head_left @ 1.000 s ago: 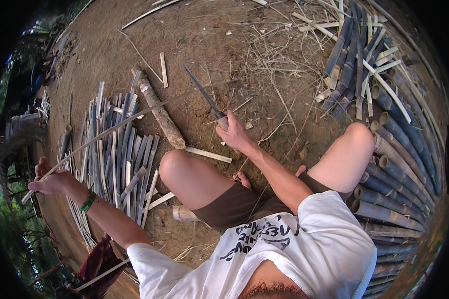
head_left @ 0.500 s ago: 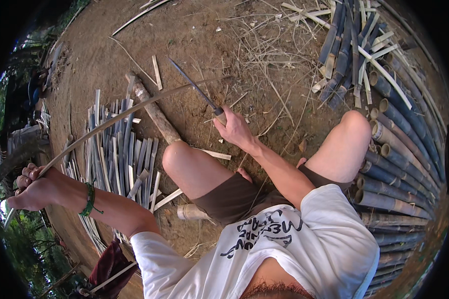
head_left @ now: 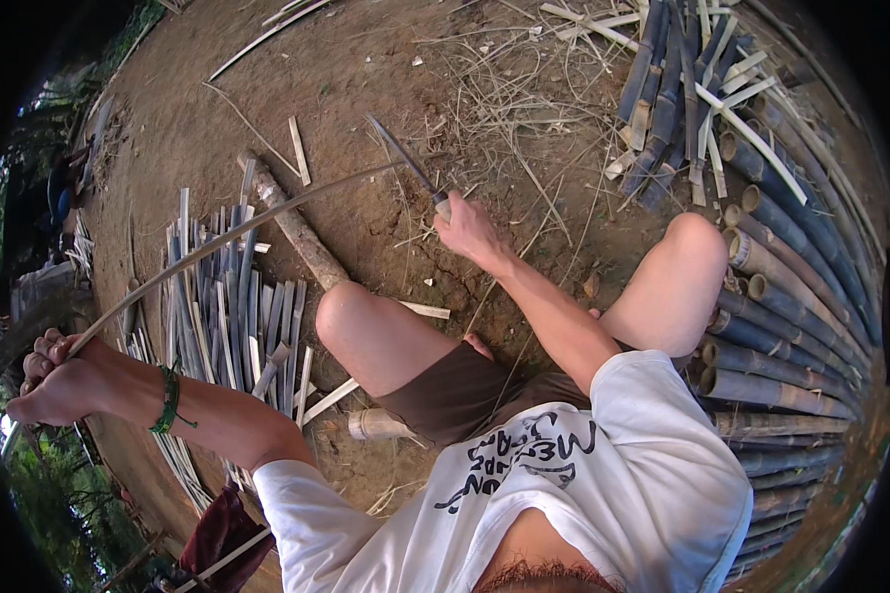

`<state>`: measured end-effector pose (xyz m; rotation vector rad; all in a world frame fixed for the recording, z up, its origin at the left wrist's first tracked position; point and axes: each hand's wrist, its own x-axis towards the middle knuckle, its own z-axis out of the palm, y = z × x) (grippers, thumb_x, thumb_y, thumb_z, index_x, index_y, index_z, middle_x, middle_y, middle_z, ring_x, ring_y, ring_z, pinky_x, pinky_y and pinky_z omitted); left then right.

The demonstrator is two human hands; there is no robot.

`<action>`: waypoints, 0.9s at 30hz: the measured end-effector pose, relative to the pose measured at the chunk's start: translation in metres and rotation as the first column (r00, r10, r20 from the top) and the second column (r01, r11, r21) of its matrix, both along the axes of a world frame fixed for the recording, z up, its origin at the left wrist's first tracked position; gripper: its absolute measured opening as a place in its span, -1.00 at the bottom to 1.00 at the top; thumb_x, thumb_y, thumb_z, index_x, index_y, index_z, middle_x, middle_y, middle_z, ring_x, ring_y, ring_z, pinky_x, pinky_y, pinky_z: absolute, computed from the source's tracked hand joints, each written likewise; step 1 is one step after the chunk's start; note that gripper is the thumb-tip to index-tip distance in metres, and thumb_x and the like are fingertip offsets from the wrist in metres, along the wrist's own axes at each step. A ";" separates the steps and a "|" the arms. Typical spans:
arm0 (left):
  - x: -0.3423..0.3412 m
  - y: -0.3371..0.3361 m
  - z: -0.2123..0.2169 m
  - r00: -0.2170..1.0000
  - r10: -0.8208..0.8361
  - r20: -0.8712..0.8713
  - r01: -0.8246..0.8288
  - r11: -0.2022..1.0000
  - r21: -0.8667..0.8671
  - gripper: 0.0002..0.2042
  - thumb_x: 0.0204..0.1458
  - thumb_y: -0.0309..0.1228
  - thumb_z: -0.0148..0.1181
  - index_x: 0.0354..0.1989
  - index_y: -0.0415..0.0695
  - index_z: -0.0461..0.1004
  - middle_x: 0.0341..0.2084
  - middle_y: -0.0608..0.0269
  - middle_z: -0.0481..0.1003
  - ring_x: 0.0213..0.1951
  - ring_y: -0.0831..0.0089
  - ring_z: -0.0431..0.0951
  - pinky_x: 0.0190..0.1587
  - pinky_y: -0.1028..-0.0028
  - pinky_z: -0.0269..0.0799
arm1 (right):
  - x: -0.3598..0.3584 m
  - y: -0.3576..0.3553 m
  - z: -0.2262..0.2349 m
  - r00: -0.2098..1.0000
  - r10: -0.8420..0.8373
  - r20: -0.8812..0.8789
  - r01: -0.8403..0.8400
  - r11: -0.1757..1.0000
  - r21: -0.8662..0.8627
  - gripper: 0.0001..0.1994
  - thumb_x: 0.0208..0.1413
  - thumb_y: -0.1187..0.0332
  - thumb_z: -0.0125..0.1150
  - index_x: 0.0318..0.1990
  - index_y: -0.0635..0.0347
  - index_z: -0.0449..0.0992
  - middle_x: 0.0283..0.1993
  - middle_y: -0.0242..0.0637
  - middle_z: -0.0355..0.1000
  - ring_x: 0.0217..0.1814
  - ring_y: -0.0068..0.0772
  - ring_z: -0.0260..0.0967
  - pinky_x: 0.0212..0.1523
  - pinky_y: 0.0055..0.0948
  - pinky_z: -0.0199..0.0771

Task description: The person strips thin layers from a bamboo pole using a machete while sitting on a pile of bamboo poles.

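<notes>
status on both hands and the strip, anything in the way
Left hand grips long strip. Right hand holds knife, blade near strip's far end. Log lies partly behind strip.

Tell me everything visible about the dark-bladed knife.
The knife has a narrow, dark, metal-looking blade and a pale, wood-like handle, partly hidden in the right hand. It slants, tip toward the picture's upper left, over brown dirt ground. A long, thin, brown strip crosses by the blade; contact can't be judged.

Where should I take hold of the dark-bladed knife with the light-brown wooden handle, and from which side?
Probably by its light-brown wooden handle, from the person's side: that end lies nearest the body, with the right hand around it, while the narrow dark blade points away.
</notes>
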<state>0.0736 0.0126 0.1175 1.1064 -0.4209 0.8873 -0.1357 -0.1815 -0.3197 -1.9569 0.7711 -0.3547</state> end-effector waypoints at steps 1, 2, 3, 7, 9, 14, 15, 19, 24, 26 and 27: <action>0.004 0.007 0.002 1.000 0.009 0.001 -0.009 1.000 -0.010 -0.62 0.21 -0.11 -0.20 -0.59 -0.02 0.00 -0.82 0.35 0.05 -0.76 0.46 0.00 -0.65 0.45 0.09 | 0.001 0.011 0.008 0.999 0.008 0.040 -0.008 1.000 0.009 -0.77 0.08 0.38 0.12 -0.21 0.38 0.35 -0.63 -0.07 0.36 -0.61 -0.11 0.43 -0.63 -0.17 0.35; 0.006 0.013 0.004 1.000 0.017 0.000 -0.017 1.000 -0.017 -0.62 0.22 -0.10 -0.21 -0.59 -0.02 0.00 -0.81 0.35 0.05 -0.75 0.46 0.00 -0.66 0.45 0.09 | -0.001 0.017 0.009 0.995 0.015 0.101 -0.015 1.000 -0.009 -0.75 0.07 0.37 0.13 -0.19 0.38 0.35 -0.63 -0.06 0.37 -0.62 -0.09 0.43 -0.61 -0.14 0.37; 0.006 0.013 0.005 0.999 0.039 -0.005 -0.039 0.999 0.005 -0.61 0.23 -0.08 -0.23 -0.58 -0.03 0.00 -0.81 0.34 0.06 -0.75 0.46 0.01 -0.66 0.46 0.08 | -0.007 0.020 0.000 0.987 0.017 0.160 -0.013 1.000 -0.026 -0.73 0.06 0.36 0.15 -0.16 0.38 0.36 -0.62 -0.05 0.38 -0.63 -0.07 0.42 -0.59 -0.10 0.38; 0.020 -0.003 -0.002 0.999 -0.024 -0.033 0.024 1.000 -0.007 -0.60 0.25 -0.04 -0.22 -0.49 -0.09 0.05 -0.76 0.30 0.14 -0.75 0.45 0.08 -0.68 0.47 0.15 | -0.048 -0.043 -0.073 0.918 -0.195 -0.345 0.218 0.975 0.028 -0.62 0.04 0.29 0.18 -0.06 0.38 0.37 -0.25 0.10 0.52 -0.27 0.03 0.54 -0.24 -0.12 0.55; 0.021 -0.001 -0.001 1.000 0.010 -0.021 -0.010 1.000 -0.013 -0.60 0.26 -0.05 -0.15 -0.43 -0.14 0.07 -0.72 0.27 0.19 -0.75 0.44 0.14 -0.67 0.46 0.25 | -0.044 -0.049 -0.066 0.923 -0.152 -0.353 0.179 0.983 0.046 -0.61 0.04 0.25 0.19 -0.05 0.36 0.41 -0.16 0.11 0.51 -0.15 0.10 0.51 -0.08 -0.10 0.50; 0.014 -0.010 0.005 0.999 -0.025 0.040 0.022 0.998 0.067 -0.68 0.27 -0.20 0.02 -0.31 -0.18 0.14 -0.65 0.23 0.26 -0.65 0.44 0.31 -0.55 0.43 0.45 | -0.017 -0.009 -0.005 0.957 -0.092 -0.274 0.157 0.961 0.226 -0.69 0.10 0.29 0.16 -0.10 0.36 0.39 -0.40 -0.15 0.40 -0.43 -0.35 0.39 -0.49 -0.28 0.41; 0.012 -0.008 0.008 0.998 -0.063 0.030 0.059 0.992 0.108 -0.70 0.28 -0.21 0.01 -0.32 -0.18 0.15 -0.65 0.24 0.25 -0.63 0.45 0.31 -0.53 0.42 0.43 | -0.015 0.008 0.011 0.989 -0.108 -0.100 0.138 0.917 0.374 -0.74 0.13 0.30 0.13 -0.17 0.32 0.37 -0.49 -0.31 0.32 -0.57 -0.46 0.26 -0.61 -0.31 0.32; 0.051 0.009 0.020 0.920 -0.388 -0.059 0.392 0.913 0.110 -0.72 0.29 -0.24 0.03 -0.37 -0.13 0.19 -0.64 0.32 0.19 -0.60 0.49 0.22 -0.48 0.42 0.34 | -0.001 0.033 0.026 0.966 -0.082 0.244 0.082 0.997 0.009 -0.73 0.08 0.32 0.15 -0.20 0.39 0.38 -0.62 -0.08 0.40 -0.61 -0.13 0.43 -0.61 -0.17 0.34; 0.034 -0.025 0.019 0.902 -0.430 -0.040 0.432 0.895 0.113 -0.71 0.31 -0.21 0.01 -0.40 -0.08 0.17 -0.64 0.37 0.14 -0.62 0.54 0.15 -0.50 0.49 0.25 | -0.012 -0.007 -0.019 0.982 -0.081 0.173 0.090 0.995 -0.048 -0.70 0.07 0.31 0.14 -0.17 0.40 0.40 -0.66 -0.08 0.39 -0.61 -0.06 0.45 -0.58 -0.14 0.39; 0.042 -0.031 0.012 0.900 -0.432 -0.066 0.437 0.892 0.119 -0.69 0.31 -0.19 0.00 -0.43 -0.05 0.14 -0.64 0.38 0.13 -0.62 0.55 0.14 -0.51 0.50 0.23 | -0.012 -0.014 -0.023 0.992 -0.044 0.122 0.057 0.993 -0.105 -0.70 0.07 0.32 0.13 -0.18 0.43 0.39 -0.67 -0.13 0.40 -0.63 -0.14 0.44 -0.63 -0.18 0.38; 0.044 -0.024 0.013 0.906 -0.416 -0.075 0.422 0.897 0.130 -0.67 0.31 -0.18 -0.01 -0.45 -0.04 0.13 -0.64 0.38 0.12 -0.62 0.55 0.14 -0.51 0.50 0.22 | -0.008 -0.008 -0.012 0.996 -0.008 0.092 0.014 0.997 -0.069 -0.70 0.07 0.33 0.12 -0.18 0.44 0.38 -0.67 -0.16 0.40 -0.65 -0.24 0.43 -0.68 -0.24 0.36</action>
